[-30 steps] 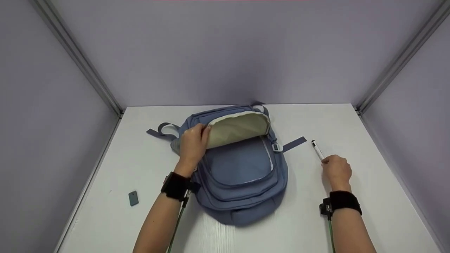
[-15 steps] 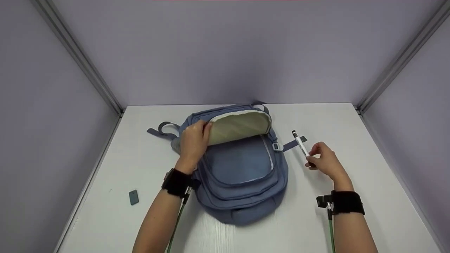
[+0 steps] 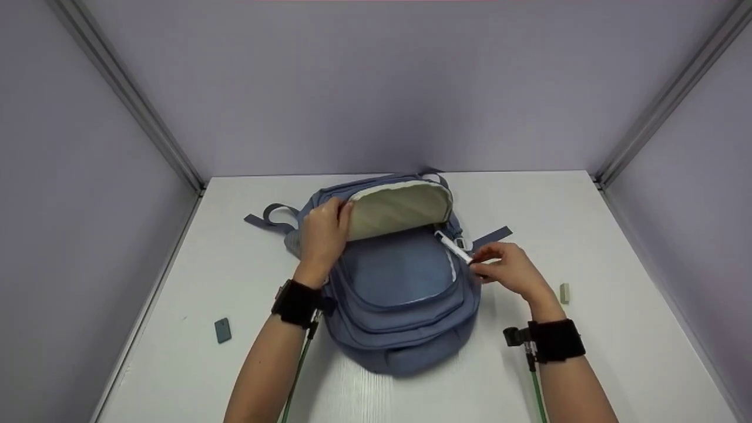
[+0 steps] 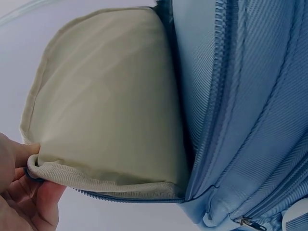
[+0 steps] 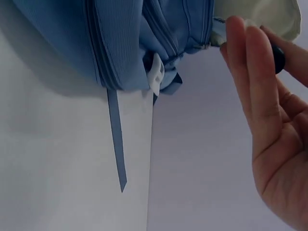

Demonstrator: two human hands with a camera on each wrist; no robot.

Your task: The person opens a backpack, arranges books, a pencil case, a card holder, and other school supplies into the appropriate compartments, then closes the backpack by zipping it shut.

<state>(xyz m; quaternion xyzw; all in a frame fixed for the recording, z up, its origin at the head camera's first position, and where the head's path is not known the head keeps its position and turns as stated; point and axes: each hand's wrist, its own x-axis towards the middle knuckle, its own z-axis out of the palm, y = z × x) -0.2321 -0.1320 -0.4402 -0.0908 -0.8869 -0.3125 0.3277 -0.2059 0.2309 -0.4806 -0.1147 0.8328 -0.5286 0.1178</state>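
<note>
A blue backpack lies on the white table with its front pocket unzipped. My left hand pinches the edge of the pocket's flap and holds it raised, its cream lining showing. My right hand pinches a white marker by its near end. The marker points up and left, its far tip over the right edge of the pocket opening, just below the flap. In the right wrist view the fingers cover most of the marker, and only its dark end shows.
A small dark grey-green block lies left of the backpack. A small pale green block lies to the right, beside the right forearm. Straps stick out on both sides of the bag. Grey panels wall the table.
My right hand has lifted the marker and carried it left from the table to the pocket opening. The pale green block has come into sight. My left hand keeps the flap up.
</note>
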